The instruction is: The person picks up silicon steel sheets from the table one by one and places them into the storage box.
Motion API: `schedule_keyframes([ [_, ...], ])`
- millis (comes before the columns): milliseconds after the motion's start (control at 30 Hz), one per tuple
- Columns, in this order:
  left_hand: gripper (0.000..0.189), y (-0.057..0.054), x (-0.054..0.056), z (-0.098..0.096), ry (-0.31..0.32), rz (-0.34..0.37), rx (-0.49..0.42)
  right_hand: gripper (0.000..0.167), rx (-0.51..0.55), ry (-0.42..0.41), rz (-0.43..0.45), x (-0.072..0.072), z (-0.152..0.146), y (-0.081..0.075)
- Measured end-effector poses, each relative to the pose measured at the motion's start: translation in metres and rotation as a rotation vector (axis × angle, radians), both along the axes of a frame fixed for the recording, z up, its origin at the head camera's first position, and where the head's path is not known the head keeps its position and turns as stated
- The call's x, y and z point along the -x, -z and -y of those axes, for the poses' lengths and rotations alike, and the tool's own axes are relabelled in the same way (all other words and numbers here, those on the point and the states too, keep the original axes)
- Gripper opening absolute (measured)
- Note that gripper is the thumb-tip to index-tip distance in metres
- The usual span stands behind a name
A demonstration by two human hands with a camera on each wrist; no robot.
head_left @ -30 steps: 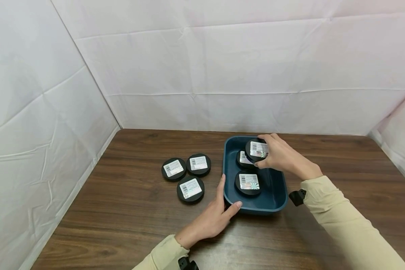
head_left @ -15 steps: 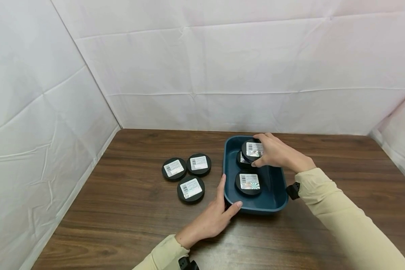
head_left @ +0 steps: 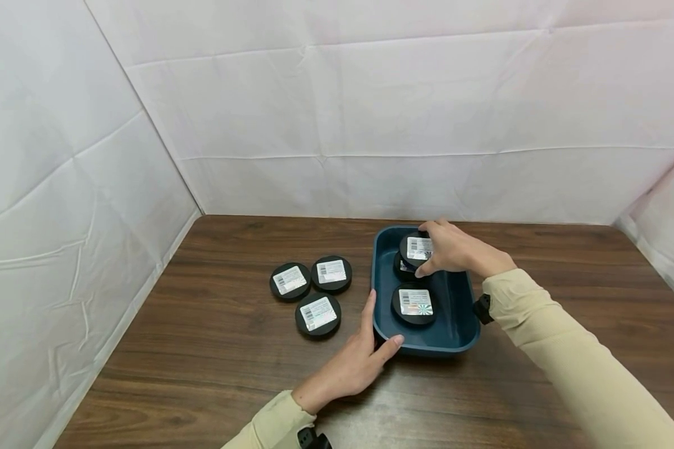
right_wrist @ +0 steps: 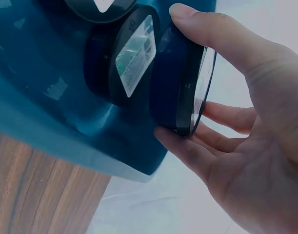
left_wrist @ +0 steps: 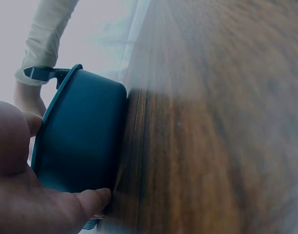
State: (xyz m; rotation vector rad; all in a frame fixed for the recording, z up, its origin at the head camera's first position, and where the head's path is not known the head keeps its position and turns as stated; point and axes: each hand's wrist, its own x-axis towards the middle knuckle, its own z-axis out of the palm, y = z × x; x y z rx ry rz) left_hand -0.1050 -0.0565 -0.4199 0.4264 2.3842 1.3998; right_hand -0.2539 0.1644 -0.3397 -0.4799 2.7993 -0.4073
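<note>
My right hand [head_left: 460,249] grips a round, flat black container [head_left: 412,248] by its edge, thumb on one side and fingers on the other. In the right wrist view that container [right_wrist: 170,78] shows a dark blue side and a white label on top. Right below it, partly covered, is a matching container [right_wrist: 134,63] in the blue tray [head_left: 455,312]. Another labelled container [head_left: 414,304] lies nearer the tray's front. My left hand [head_left: 354,362] rests on the tray's front left corner, fingers extended along the left side and thumb at the front rim.
Left of the tray, three more labelled black containers lie grouped on the wooden table: one on the left [head_left: 289,282], one behind [head_left: 331,274] and one in front [head_left: 317,315]. White cloth walls [head_left: 371,125] stand behind and at both sides.
My right hand has moved slightly left with the held container, bringing it over the one at the tray's back. The left hand and the tray have stayed in place.
</note>
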Motion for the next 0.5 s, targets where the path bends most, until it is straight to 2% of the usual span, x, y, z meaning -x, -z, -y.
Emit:
schedule_keyframes([
  [500, 0.084, 0.0018, 0.0010, 0.0007, 0.003, 0.010, -0.016, 0.095, -0.041, 0.008, 0.054, 0.0084, 0.0083, 0.0017],
])
